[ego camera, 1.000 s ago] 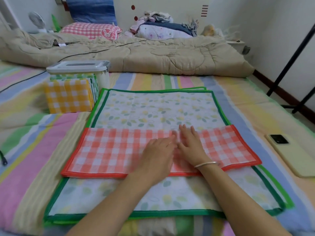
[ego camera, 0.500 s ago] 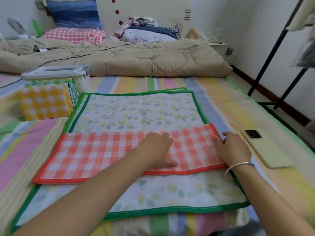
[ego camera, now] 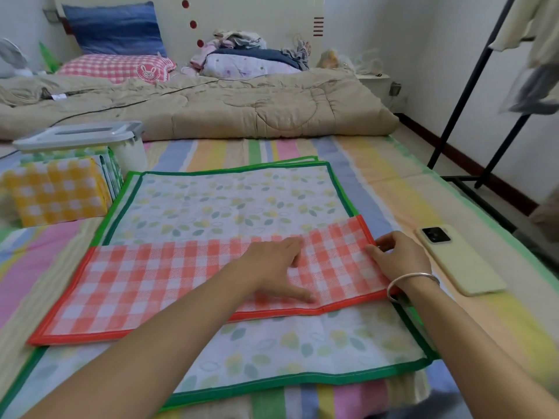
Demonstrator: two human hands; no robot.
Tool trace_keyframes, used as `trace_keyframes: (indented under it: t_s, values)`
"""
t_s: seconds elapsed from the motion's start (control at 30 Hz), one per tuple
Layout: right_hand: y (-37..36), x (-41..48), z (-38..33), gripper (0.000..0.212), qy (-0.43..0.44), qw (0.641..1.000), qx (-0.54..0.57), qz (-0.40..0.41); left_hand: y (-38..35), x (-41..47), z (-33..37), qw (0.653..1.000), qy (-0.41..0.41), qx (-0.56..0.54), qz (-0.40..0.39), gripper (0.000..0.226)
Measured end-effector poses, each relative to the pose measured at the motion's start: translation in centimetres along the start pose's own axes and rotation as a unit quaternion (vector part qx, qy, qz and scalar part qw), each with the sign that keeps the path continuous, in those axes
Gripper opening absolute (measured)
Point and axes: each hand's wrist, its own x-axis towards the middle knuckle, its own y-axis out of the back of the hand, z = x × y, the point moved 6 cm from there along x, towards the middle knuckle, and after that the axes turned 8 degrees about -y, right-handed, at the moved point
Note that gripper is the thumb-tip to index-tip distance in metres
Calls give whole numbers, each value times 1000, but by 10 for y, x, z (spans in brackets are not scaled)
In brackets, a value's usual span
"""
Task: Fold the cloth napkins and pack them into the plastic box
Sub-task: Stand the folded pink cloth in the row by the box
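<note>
Two hands are working the red checked napkin (ego camera: 151,282) lying across the green-bordered napkin (ego camera: 227,204): the left hand (ego camera: 272,267) is pressing its middle with straight fingers, the right hand (ego camera: 399,255) is pinching its right edge.

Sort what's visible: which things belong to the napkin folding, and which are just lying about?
Job: red checked napkin, floral napkin beneath it, folded yellow checked napkin, plastic box, left hand pressing, right hand pinching the red napkin's edge.
Lying about: phone, beige quilt, pillows, clothes rack.
</note>
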Motion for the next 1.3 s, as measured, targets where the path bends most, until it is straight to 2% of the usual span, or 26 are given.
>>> trace_keyframes:
  t_s: [0.07,0.2,0.3,0.37,0.47,0.57,0.67,0.8,0.93,1.0,1.07,1.13,1.2,1.3]
  values:
    - [5,-3,-6,15,14,1000,24,2,-1,2,0,1000,4,9,3,114]
    - [16,-5,-22,14,36,999,12,10,-1,3,0,1000,1,7,3,111]
    - [14,-2,-29,38,56,997,-57,-3,-3,3,0,1000,4,2,-4,119]
    - [9,3,-38,57,94,992,-73,-28,-3,4,-1,1000,3,6,-2,116]
    - [-8,22,-54,67,152,979,-103,-90,-3,3,0,1000,5,-1,3,119]
    - [-27,40,-60,66,171,956,-199,-132,-3,3,1,1000,9,-1,4,122]
    - [-28,52,-67,60,188,931,-289,-120,-4,5,0,1000,8,6,-6,108]
    - [-19,62,-72,51,154,912,-351,-146,-4,5,1,1000,6,2,-8,98]
    - [-13,59,-71,51,118,935,-268,-198,-4,5,1,1000,5,10,-9,87]
    - [-8,54,-70,49,88,953,-172,-231,-3,5,1,1000,2,14,-5,77]
    - [-7,41,-66,44,32,952,-50,-299,-3,4,1,1000,4,19,-9,77]
    - [-6,24,-68,37,1,936,33,-350,-2,5,2,1000,3,16,-11,94]
    - [-6,11,-75,31,-6,927,75,-368,-2,7,2,1000,14,13,-14,115]
    - [-11,-5,-90,28,-16,905,165,-393,0,5,5,1000,22,14,2,124]
